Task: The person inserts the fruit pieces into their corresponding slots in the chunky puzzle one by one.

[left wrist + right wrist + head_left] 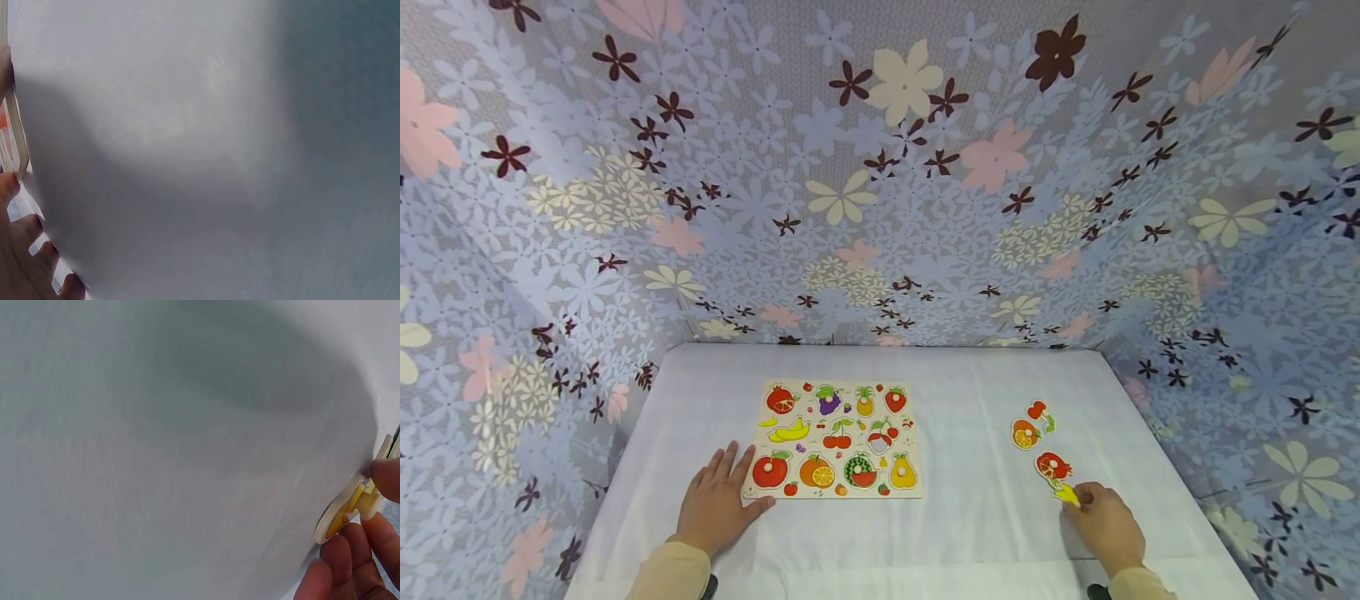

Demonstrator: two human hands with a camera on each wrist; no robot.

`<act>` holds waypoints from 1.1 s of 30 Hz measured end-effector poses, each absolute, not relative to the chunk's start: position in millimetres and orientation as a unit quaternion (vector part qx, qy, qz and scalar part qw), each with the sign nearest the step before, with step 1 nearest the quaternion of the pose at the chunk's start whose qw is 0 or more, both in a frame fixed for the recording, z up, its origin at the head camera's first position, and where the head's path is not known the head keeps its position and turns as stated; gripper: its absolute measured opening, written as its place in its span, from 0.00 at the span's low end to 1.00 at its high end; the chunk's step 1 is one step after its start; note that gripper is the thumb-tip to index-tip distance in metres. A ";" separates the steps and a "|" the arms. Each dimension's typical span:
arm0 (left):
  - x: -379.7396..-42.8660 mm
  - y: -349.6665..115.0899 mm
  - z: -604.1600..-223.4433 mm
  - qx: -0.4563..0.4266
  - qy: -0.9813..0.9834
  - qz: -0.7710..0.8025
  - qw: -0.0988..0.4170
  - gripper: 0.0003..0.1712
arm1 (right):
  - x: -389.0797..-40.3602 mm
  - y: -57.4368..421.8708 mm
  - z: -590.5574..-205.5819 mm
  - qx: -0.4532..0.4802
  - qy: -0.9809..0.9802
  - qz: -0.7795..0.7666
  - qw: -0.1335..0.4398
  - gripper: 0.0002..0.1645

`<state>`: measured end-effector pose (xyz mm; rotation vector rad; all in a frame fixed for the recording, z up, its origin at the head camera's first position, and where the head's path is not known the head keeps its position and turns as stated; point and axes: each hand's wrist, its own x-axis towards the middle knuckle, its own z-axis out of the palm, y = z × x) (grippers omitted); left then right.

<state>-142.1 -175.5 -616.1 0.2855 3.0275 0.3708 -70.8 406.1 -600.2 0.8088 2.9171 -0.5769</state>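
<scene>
On the white table lies a wooden fruit puzzle board printed with rows of fruit. My left hand rests at its lower left corner, fingers spread and fairly straight, the thumb along the bottom edge. In the left wrist view, fingertips touch the white cloth beside the board's edge. Off to the right, my right hand pinches a yellow banana puzzle piece by its knob. Its tip lies right at a loose pomegranate piece.
Above the pomegranate lie a loose orange piece and a cherry piece, close together. A stretch of white cloth separates these pieces from the board. Floral fabric hangs behind the table and along both sides.
</scene>
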 end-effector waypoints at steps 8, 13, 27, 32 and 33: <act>-142.0 -176.8 -617.1 0.101 0.986 0.125 0.030 0.58 | -70.0 406.2 -601.3 0.258 0.947 -0.192 0.015 0.19; -140.9 -177.4 -616.1 0.107 0.986 0.124 0.023 0.57 | -69.7 406.2 -603.5 0.256 0.948 -0.190 0.008 0.17; -141.4 -174.5 -612.1 0.106 0.987 0.121 0.027 0.57 | -62.3 410.2 -605.3 0.254 0.948 -0.194 -0.007 0.14; -140.3 -174.3 -610.8 0.103 0.986 0.125 0.030 0.57 | -60.9 411.5 -603.5 0.238 0.953 -0.186 -0.005 0.13; -140.1 -174.4 -610.9 0.102 0.986 0.124 0.033 0.57 | -60.9 411.7 -602.6 0.233 0.955 -0.184 -0.003 0.14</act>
